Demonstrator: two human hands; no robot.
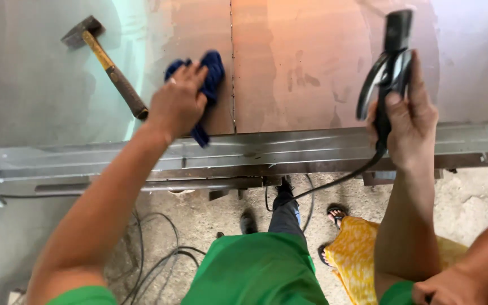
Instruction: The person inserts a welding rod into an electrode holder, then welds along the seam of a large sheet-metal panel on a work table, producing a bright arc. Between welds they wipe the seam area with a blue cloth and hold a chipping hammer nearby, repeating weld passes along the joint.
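Observation:
My left hand [175, 103] presses a dark blue cloth [209, 76] onto a rusty brown metal sheet [295, 62], just left of a vertical seam. My right hand [406, 118] grips a black electrode holder [390, 68] held upright over the sheet's near edge, with its black cable [334, 181] trailing down under the steel frame [244, 158].
A hammer [105, 59] with a yellow and brown handle lies on the grey sheet at the left. Cables [159, 260] coil on the concrete floor below. Another person in a yellow garment [354, 254] and sandals stands at the right, their hand [453, 285] at the lower right corner.

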